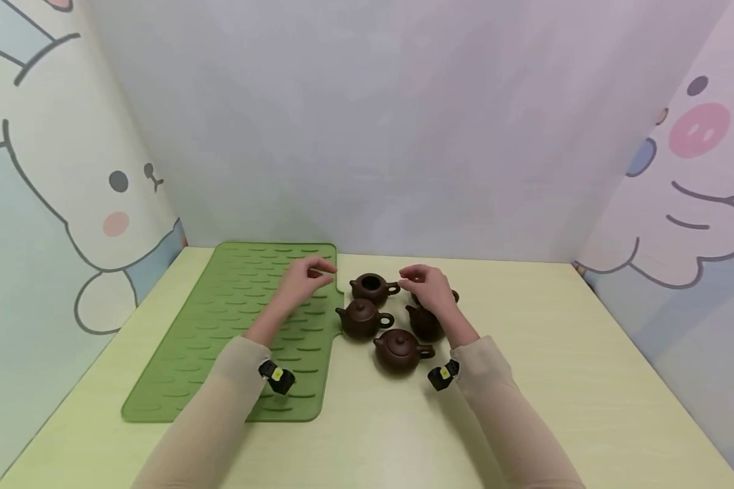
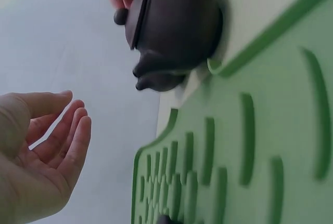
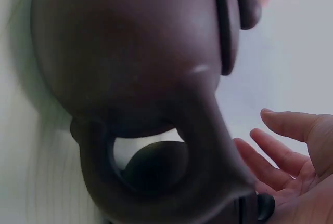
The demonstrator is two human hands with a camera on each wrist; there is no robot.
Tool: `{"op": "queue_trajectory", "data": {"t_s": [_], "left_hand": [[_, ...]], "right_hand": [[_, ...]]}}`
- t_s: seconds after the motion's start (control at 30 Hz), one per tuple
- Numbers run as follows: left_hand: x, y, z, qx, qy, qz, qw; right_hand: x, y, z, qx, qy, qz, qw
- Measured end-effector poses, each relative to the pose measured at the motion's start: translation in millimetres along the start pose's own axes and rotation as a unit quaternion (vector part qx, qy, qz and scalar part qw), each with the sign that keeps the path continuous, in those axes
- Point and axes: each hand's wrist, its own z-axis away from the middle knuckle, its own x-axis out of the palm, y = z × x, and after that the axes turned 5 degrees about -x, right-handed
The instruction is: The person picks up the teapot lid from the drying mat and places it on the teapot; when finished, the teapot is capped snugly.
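My left hand (image 1: pixel 304 280) hovers over the right part of the green mat, holding nothing; its fingers are loosely bent and the thumb is apart from them. Just right of it stand a lidless dark brown teapot (image 1: pixel 370 289) and a lidded teapot (image 1: pixel 359 320). Over the right side of the group, my right hand (image 1: pixel 429 291) hangs empty, with a gap between thumb and fingers in the right wrist view. It partly hides two teapots, the nearer teapot (image 1: pixel 424 324) among them. Closest to me is a wide lidded teapot (image 1: pixel 397 353), its handle large in the right wrist view.
The ridged green drying mat (image 1: pixel 220 339) covers the left part of the pale wooden table (image 1: pixel 556 380). A plain back wall (image 1: pixel 367 136) and side walls with cartoon animals enclose the table. The lidded teapot stands close to the mat's right edge.
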Motion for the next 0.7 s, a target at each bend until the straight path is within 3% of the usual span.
{"op": "queue_trajectory", "data": {"t_s": [0.47,0.7], "left_hand": [[-36.2,-45.9,30.7,-0.033,0.011,-0.016,0.9993],[-48.8,-63.1,42.8,-0.063,0.017,-0.01,0.9978]], "right_hand": [[2.1,1.8,-9.8,0.013,-0.078,0.067,0.9946],[0.8,-0.3,-16.7,-0.007,-0.121,0.088,0.9887]]}}
